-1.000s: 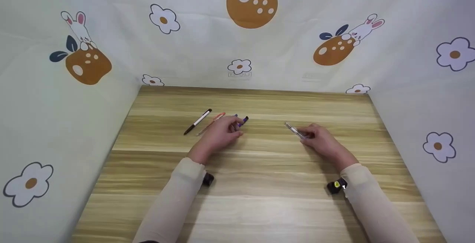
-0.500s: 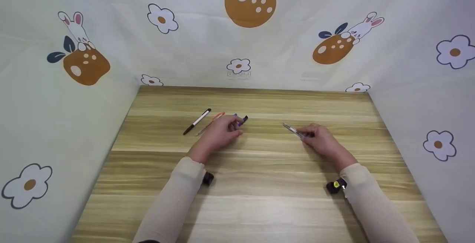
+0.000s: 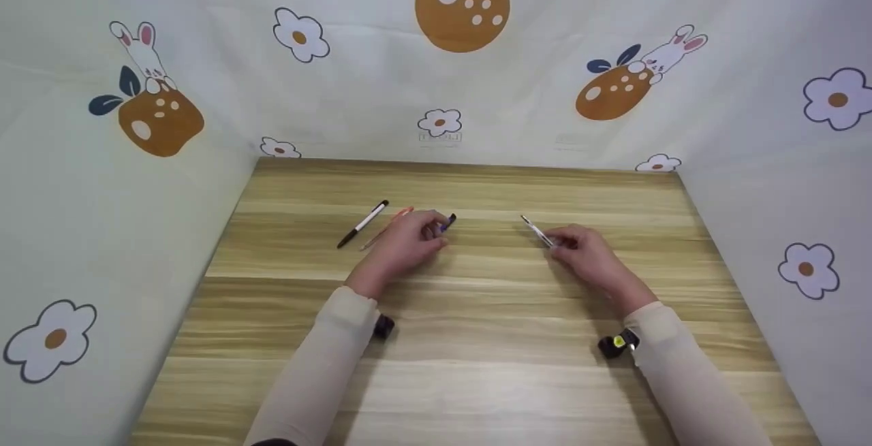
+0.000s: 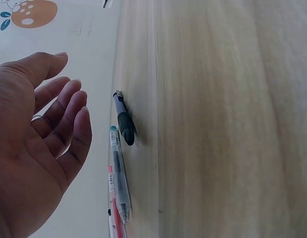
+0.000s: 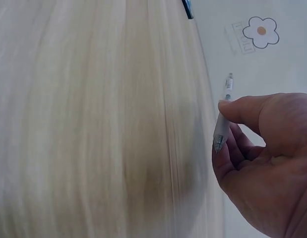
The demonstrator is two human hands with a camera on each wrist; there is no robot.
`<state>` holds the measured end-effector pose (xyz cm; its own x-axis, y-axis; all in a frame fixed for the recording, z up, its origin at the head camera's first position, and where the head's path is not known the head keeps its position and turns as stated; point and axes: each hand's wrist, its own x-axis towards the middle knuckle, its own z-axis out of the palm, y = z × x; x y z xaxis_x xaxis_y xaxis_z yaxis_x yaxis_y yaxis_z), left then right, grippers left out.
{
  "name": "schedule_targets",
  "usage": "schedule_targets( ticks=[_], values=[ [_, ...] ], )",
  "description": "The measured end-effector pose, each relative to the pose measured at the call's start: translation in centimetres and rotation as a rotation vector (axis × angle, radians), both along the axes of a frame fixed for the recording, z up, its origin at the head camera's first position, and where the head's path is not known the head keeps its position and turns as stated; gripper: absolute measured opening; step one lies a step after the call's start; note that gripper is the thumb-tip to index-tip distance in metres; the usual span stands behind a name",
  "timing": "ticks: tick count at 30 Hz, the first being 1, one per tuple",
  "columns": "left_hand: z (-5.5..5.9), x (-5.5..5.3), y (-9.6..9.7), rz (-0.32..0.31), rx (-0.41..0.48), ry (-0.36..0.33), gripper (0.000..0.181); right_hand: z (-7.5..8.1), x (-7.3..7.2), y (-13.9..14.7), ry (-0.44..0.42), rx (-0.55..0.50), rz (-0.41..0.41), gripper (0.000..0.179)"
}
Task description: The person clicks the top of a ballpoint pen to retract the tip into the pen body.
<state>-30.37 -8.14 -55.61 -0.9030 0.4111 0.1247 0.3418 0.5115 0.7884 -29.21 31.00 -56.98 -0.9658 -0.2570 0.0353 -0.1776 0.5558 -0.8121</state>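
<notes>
My right hand (image 3: 589,255) pinches a slim clear-and-white pen (image 3: 537,229) between thumb and fingers. In the right wrist view that pen (image 5: 222,121) stands tilted, its writing tip near the curled fingers. Farther left, my left hand (image 3: 407,242) hovers over a group of pens with relaxed, slightly bent fingers and nothing in them. Beyond its fingertips lies a dark blue pen (image 3: 449,220) with a black grip. A clear pen (image 4: 119,173) with a teal end shows in the left wrist view; the hand hides it from the head camera.
Left of the left hand lie an orange-red pen (image 3: 404,212) and a white pen (image 3: 368,218) with black ends. The wood-grain tabletop (image 3: 490,337) is bounded by patterned cloth walls (image 3: 368,85) at the back and both sides.
The pen in my right hand has turned slightly, its far end now pointing more toward the back wall. My left hand has stayed in place over the pens.
</notes>
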Motion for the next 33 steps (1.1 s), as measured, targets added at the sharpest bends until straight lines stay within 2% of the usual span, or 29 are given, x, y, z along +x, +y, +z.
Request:
schedule_targets(
  ticks=[14, 23, 28, 33],
  values=[
    [0.5, 0.1, 0.8, -0.017, 0.008, 0.000, 0.035, 0.8, 0.9, -3.0, -0.035, -0.135, 0.017, 0.032],
    [0.8, 0.0, 1.3, -0.020, 0.006, 0.023, 0.031, 0.5, 1.5, -4.7, -0.175, -0.337, -0.059, 0.034],
    [1.0, 0.1, 1.6, -0.032, -0.006, 0.038, 0.030, 0.6, 1.8, -5.6, -0.262, -0.455, -0.075, 0.038],
    [1.0, 0.1, 2.2, -0.039, -0.018, 0.043, 0.030, 0.7, 2.2, -6.7, -0.280, -0.493, -0.095, 0.039]
  ],
)
